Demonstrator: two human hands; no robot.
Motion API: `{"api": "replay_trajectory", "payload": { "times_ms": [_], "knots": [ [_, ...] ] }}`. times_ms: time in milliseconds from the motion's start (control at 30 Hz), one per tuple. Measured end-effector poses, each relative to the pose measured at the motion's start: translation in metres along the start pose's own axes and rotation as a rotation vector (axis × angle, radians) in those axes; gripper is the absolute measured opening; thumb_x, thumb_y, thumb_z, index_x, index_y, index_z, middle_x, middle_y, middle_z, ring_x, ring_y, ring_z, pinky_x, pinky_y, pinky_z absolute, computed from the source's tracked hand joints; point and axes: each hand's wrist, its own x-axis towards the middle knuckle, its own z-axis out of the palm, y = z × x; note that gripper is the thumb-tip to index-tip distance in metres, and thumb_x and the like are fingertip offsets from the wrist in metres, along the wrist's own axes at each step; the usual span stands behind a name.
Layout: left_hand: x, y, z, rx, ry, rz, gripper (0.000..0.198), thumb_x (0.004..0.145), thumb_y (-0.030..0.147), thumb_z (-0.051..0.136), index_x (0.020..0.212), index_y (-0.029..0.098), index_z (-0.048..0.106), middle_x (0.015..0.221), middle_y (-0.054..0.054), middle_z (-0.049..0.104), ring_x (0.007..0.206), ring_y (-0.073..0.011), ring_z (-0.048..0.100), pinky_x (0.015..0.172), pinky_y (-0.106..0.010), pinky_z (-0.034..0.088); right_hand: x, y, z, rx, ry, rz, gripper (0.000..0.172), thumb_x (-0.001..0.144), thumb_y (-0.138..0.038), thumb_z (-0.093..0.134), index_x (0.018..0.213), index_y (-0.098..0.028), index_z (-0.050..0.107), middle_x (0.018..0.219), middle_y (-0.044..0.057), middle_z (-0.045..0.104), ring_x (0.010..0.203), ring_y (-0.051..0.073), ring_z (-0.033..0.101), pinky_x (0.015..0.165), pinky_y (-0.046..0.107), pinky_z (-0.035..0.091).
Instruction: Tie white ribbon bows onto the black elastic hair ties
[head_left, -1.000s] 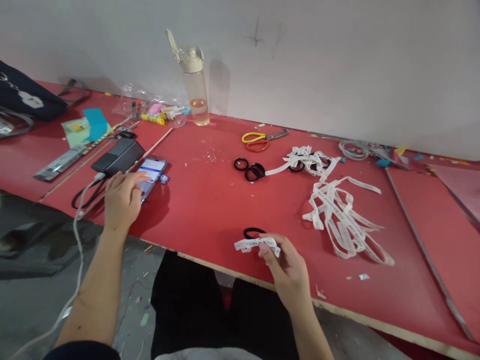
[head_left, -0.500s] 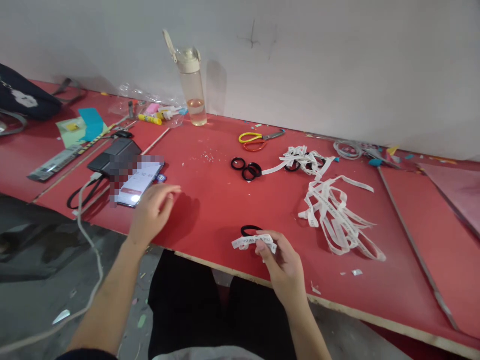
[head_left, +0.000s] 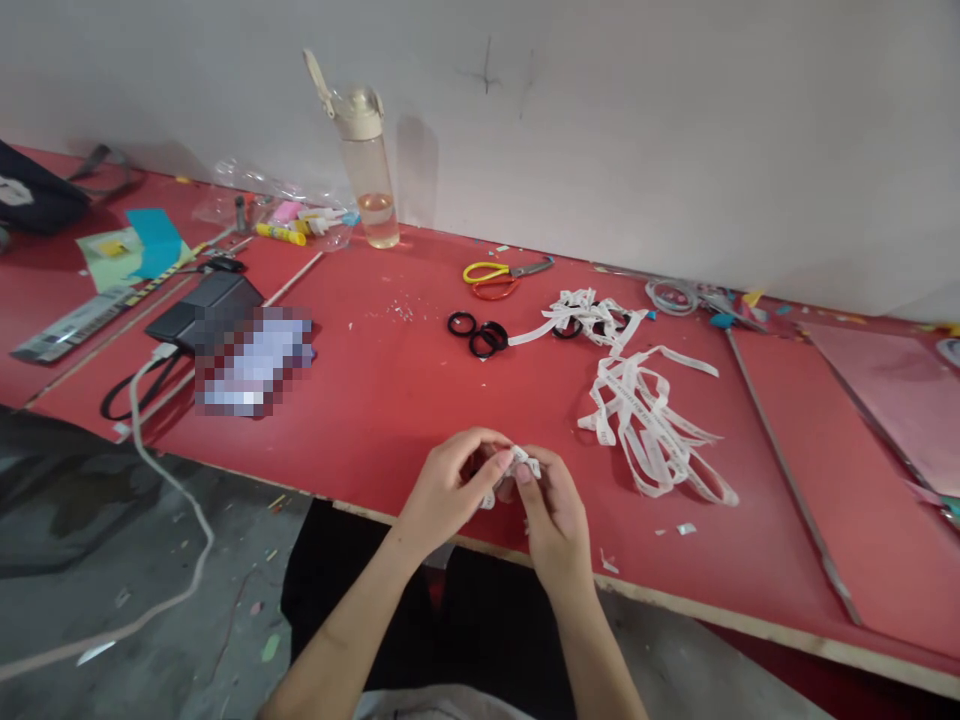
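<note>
Close to the table's front edge, my left hand (head_left: pixel 459 487) and my right hand (head_left: pixel 556 505) meet around a short white printed ribbon (head_left: pixel 523 461). Both hands pinch it between thumb and fingers. The black hair tie that goes with this ribbon is hidden behind my fingers. Farther back lie loose black hair ties (head_left: pixel 489 339). To their right is a bunch of white ribbon tied on black hair ties (head_left: pixel 592 316). A tangle of loose printed ribbon strips (head_left: pixel 651 425) spreads to the right of my hands.
Scissors (head_left: pixel 501 277) with yellow and red handles lie toward the wall. A water bottle (head_left: pixel 369 175) stands at the back. On the left are a phone (head_left: pixel 255 365), blurred out, a black box-shaped device (head_left: pixel 204 310) and a cable (head_left: pixel 196 525) hanging over the edge.
My left hand has come from beside the phone over to my right hand and now grips the ribbon too. The view has shifted slightly to the right.
</note>
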Motion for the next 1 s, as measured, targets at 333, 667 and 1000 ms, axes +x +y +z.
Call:
{"api": "replay_trajectory", "payload": {
  "times_ms": [333, 667, 1000],
  "knots": [
    [-0.002, -0.007, -0.004, -0.227, -0.068, -0.079, 0.021, 0.089, 0.046, 0.067, 0.093, 0.025, 0.067, 0.071, 0.000, 0.065, 0.060, -0.0127, 0.059, 0.053, -0.025, 0.042, 0.000, 0.000, 0.004, 0.151, 0.019, 0.026, 0.024, 0.096, -0.040, 0.059, 0.112, -0.023, 0.059, 0.088, 0.002, 0.067, 0.073, 0.011, 0.064, 0.070, 0.022, 0.056],
    [-0.002, -0.002, -0.004, -0.269, 0.050, -0.151, 0.029, 0.093, 0.046, 0.061, 0.092, 0.017, 0.062, 0.069, 0.002, 0.059, 0.060, -0.0087, 0.054, 0.055, -0.018, 0.042, 0.000, 0.003, 0.002, 0.065, -0.024, -0.016, 0.023, 0.097, -0.041, 0.056, 0.111, -0.023, 0.061, 0.086, 0.002, 0.070, 0.076, 0.012, 0.068, 0.071, 0.021, 0.056],
    [-0.007, 0.003, 0.027, -0.031, 0.323, -0.073, 0.028, 0.097, 0.044, 0.053, 0.090, 0.018, 0.060, 0.074, 0.000, 0.067, 0.066, -0.0125, 0.063, 0.059, -0.021, 0.047, -0.003, -0.008, 0.028, -0.054, 0.097, 0.065, 0.037, 0.098, -0.050, 0.050, 0.121, -0.023, 0.058, 0.108, 0.007, 0.073, 0.090, 0.017, 0.073, 0.073, 0.023, 0.056]
  ]
}}
